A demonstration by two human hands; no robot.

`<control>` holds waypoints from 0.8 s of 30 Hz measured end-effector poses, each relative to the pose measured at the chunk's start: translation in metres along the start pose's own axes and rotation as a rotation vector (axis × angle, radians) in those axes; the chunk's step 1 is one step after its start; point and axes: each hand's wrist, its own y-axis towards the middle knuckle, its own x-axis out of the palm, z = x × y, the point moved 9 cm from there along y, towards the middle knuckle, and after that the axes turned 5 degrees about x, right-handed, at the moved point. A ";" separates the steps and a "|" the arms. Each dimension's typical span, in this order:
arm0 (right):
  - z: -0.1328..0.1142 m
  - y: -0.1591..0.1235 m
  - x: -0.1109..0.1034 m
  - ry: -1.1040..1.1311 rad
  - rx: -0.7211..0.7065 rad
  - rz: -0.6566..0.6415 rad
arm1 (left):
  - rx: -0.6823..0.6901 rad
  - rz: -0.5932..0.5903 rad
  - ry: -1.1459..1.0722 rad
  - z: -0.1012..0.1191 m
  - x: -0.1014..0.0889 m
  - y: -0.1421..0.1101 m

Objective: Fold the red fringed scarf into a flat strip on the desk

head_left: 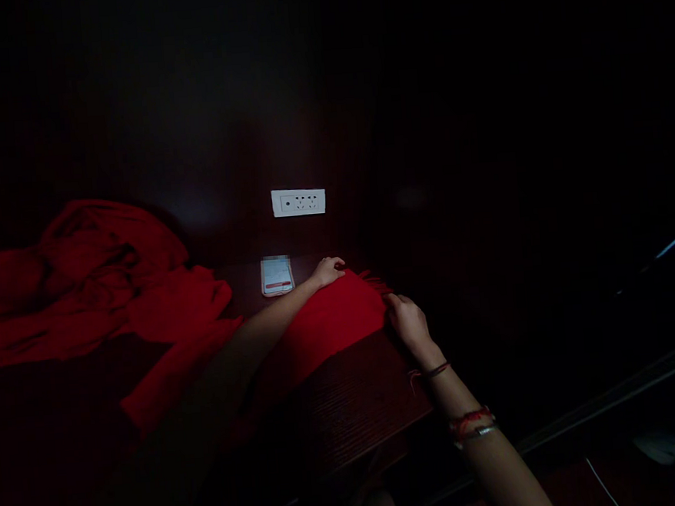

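A red fringed scarf (342,314) lies spread over the dark wooden table (360,405), its fringe pointing right. At its far right corner my left hand (328,271) has its fingers curled onto the edge of the cloth. My right hand (408,321) is closed on the near right corner, beside the fringe. The stretch of cloth between both hands looks flat. The scarf's left part runs behind my left forearm into shadow.
Just left of my left hand lies a phone (277,276) with its screen lit. A heap of crumpled red cloth (137,282) is at the left. A white wall socket (298,202) sits above the table. A thin white cable (602,485) shows at the lower right.
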 end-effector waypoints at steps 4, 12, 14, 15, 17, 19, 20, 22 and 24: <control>-0.001 -0.004 0.002 -0.131 -0.002 -0.028 | 0.097 0.066 0.120 0.020 -0.013 -0.045; 0.001 -0.004 0.011 -0.204 -0.026 -0.068 | 0.146 -0.325 0.499 0.008 -0.025 -0.204; -0.002 -0.005 0.012 -0.226 -0.065 -0.062 | 0.026 -0.339 0.506 -0.011 -0.046 -0.225; -0.003 -0.006 0.013 -0.237 -0.080 -0.061 | -0.009 -0.340 0.500 -0.017 -0.056 -0.231; -0.005 -0.007 0.013 -0.255 -0.098 -0.060 | -0.060 -0.352 0.457 -0.025 -0.076 -0.240; -0.006 -0.007 0.013 -0.267 -0.101 -0.060 | -0.114 -0.343 0.402 -0.029 -0.094 -0.246; -0.006 -0.007 0.012 -0.270 -0.096 -0.058 | -0.143 -0.323 0.386 -0.031 -0.104 -0.250; -0.005 -0.007 0.011 -0.273 -0.082 -0.060 | -0.204 -0.279 0.383 -0.037 -0.122 -0.257; -0.004 -0.007 0.012 -0.275 -0.067 -0.070 | -0.277 -0.276 0.391 -0.046 -0.135 -0.267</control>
